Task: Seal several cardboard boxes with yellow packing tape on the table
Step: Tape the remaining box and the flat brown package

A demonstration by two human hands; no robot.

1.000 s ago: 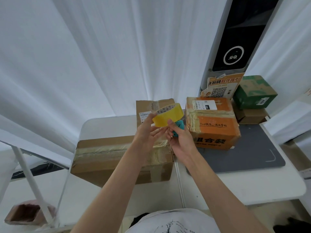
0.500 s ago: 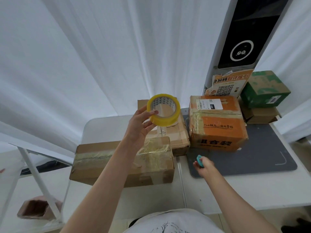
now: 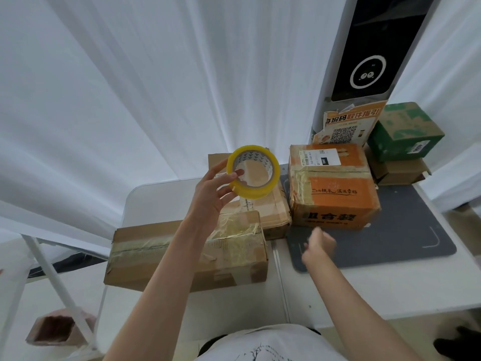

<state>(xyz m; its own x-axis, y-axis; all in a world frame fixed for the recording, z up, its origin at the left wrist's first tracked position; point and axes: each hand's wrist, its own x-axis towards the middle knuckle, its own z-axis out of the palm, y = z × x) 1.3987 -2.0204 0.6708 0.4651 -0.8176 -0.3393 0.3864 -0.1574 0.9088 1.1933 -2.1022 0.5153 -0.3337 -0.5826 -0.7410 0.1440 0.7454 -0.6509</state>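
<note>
1. Head view, the grip: the left hand [image 3: 212,194] holds the roll of yellow packing tape [image 3: 253,175] up in the air above the boxes, thumb hooked into the core and fingers [image 3: 226,191] curled under the outer rim. It looks like a light hold, so I judge the roll could tip or drop onto the box below if the wrist turns.

2. Head view, the other hand: the right hand [image 3: 319,245] reaches low over the grey mat [image 3: 406,238], near the orange box [image 3: 333,188]. It is blurred and seen from behind, so I cannot tell whether its fingers are spread or holding anything.

3. Head view, risks: no free tape end shows on the roll. If it lies flat against the roll, finding it may cost time, and a peeled strip could fold onto itself. The long brown box [image 3: 187,251] overhangs the near left edge of the worktop [image 3: 364,290]; pressing tape down hard on it might tilt it off.

4. Head view, surface: a white worktop carries the long box at near left, a flatter brown box [image 3: 270,212] behind it, and the orange box on the mat. Old clear tape wrinkles across their tops.

5. Head view, room: white curtains [image 3: 130,100] hang all around. At far right a black kiosk [image 3: 374,48] stands with a QR notice [image 3: 346,123], beside a green box [image 3: 406,131] stacked on another brown one.
</note>
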